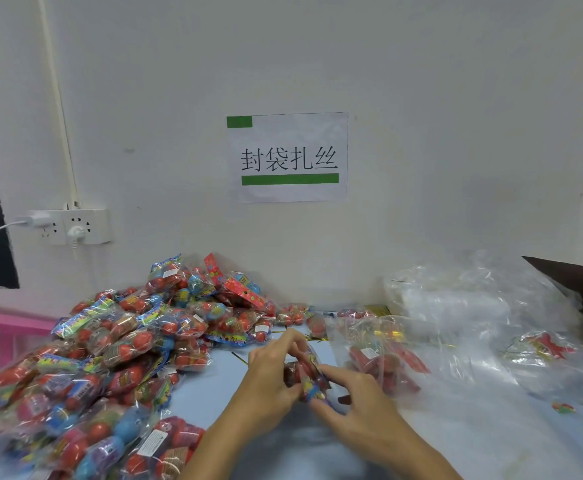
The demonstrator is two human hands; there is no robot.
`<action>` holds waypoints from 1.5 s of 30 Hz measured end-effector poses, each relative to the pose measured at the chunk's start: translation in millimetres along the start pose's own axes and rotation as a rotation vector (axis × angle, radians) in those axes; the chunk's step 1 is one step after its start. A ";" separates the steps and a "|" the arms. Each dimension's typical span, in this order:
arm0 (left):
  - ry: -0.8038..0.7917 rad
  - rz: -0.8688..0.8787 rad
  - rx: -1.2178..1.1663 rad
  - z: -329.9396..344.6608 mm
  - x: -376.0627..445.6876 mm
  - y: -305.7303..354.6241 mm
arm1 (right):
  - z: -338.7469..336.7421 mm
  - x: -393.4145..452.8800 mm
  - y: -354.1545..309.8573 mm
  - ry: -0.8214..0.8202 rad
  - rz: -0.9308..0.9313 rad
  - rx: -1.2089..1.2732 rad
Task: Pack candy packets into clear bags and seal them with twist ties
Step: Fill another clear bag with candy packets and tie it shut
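Observation:
A small candy packet (309,374) with red candies and a colourful header sits between both hands over the blue table (214,393). My left hand (271,375) grips its left side with curled fingers. My right hand (352,400) pinches its lower right end. To the right lies a clear bag (383,358) holding red candy packets. A big heap of candy packets (117,358) covers the table's left side. Thin gold twist ties (392,332) lie near the clear bag.
A stack of empty clear bags (463,299) lies at the back right by a dark board (581,289). A pink plastic stool (9,327) stands at the left. On the wall are a power socket (72,225) and a paper sign (288,157).

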State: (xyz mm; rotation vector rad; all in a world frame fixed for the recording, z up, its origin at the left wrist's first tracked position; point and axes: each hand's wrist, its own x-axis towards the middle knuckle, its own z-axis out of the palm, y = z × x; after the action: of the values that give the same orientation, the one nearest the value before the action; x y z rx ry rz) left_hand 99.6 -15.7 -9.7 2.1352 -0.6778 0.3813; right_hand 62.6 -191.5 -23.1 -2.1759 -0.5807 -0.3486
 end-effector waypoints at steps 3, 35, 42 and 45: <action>0.003 0.004 -0.002 -0.6 0.7 -1.5 | 0.8 0.2 2.9 -0.019 0.022 -0.054; 0.049 -0.489 -0.794 7.7 4.9 -9.1 | -8.5 5.3 -5.0 0.229 0.420 0.792; 0.043 -0.254 -0.598 2.3 2.5 1.6 | -10.9 5.4 -4.8 0.096 0.434 0.703; 0.002 -0.208 -0.584 3.1 0.4 5.1 | -10.8 4.7 -4.3 0.094 0.407 0.688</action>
State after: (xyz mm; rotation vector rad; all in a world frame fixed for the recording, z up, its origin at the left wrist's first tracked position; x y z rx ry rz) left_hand 97.0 -20.9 -8.2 1.6244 -0.4832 0.0568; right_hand 64.0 -196.4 -11.7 -1.5462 -0.1523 -0.0158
